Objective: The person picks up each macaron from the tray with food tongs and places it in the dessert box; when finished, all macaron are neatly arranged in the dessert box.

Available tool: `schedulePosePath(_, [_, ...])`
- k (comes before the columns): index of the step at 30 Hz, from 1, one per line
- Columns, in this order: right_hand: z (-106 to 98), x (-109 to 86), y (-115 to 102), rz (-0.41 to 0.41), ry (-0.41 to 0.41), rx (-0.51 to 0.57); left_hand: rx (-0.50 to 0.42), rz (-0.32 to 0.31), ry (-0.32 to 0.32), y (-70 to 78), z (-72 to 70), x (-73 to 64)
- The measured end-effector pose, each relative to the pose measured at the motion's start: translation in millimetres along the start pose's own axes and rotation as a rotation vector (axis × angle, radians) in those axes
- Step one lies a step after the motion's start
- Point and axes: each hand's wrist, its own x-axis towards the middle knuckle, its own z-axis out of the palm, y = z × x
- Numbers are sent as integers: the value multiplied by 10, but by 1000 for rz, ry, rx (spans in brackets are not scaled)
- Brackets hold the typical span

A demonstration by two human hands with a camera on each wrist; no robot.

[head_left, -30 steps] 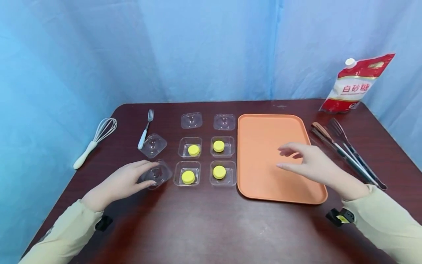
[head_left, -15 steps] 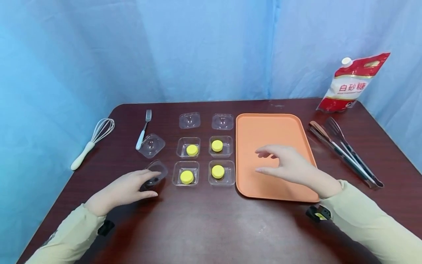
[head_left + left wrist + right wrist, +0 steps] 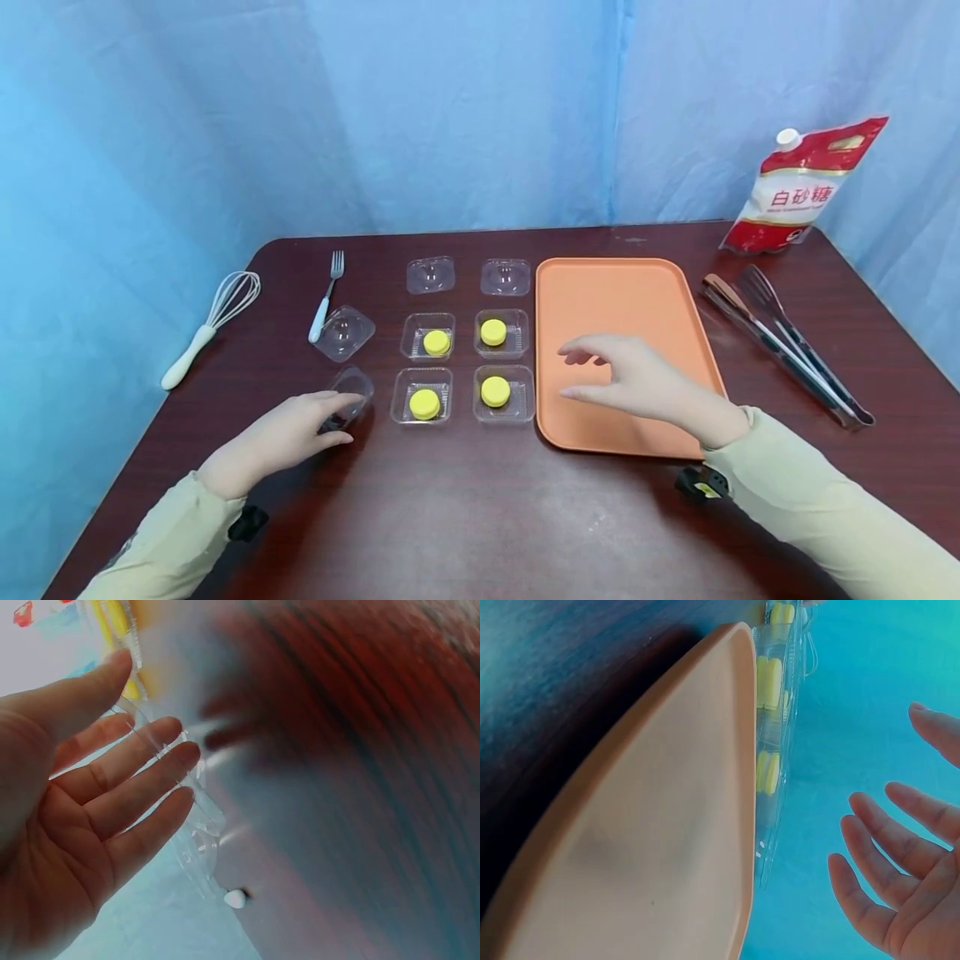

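My left hand [image 3: 288, 433] is at a clear plastic domed lid [image 3: 354, 390], left of the yellow pieces. The lid is tilted, its near side partly hidden by the hand. In the left wrist view, clear plastic [image 3: 154, 739] crosses the fingertips, with the thumb [image 3: 116, 671] on the other side. My right hand [image 3: 637, 379] hovers over the orange tray [image 3: 622, 292], fingers loosely bent and nothing between them. To its left stand several clear square boxes [image 3: 504, 414], each holding a round yellow piece [image 3: 495, 391].
More clear lids [image 3: 431, 275] lie behind the boxes, and another lid [image 3: 343, 333] touches the fork [image 3: 324, 308]. A whisk [image 3: 210, 329] lies far left. Tongs [image 3: 787, 350] are right of the tray, with a red and white sugar pouch [image 3: 795, 187] behind them.
My right hand has moved left over the tray. The lid at my left hand has tilted and shifted slightly left, and the left thumb has come down towards its near edge.
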Motion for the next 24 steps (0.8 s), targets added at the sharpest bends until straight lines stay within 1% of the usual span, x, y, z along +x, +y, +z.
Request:
schedulePosePath(4, [48, 39, -4, -33, -5, 11, -25, 11, 43, -24, -28, -23])
schedulePosePath(7, [85, 74, -16, -52, -11, 16, -48, -1, 89, -33, -55, -51])
schedulePosePath(14, [146, 169, -82, -53, -32, 45, -18, -28, 253, -69, -98, -100])
schedulePosePath(16, [153, 194, -109, -54, -35, 50, -10, -35, 291, -85, -105, -111])
schedulePosePath(20, [159, 240, -165, -51, -58, 59, -19, -63, 339, -116, -125, -135])
schedulePosePath(24, [179, 272, -192, -41, -87, 72, -55, -103, 378, -129, -165, -160])
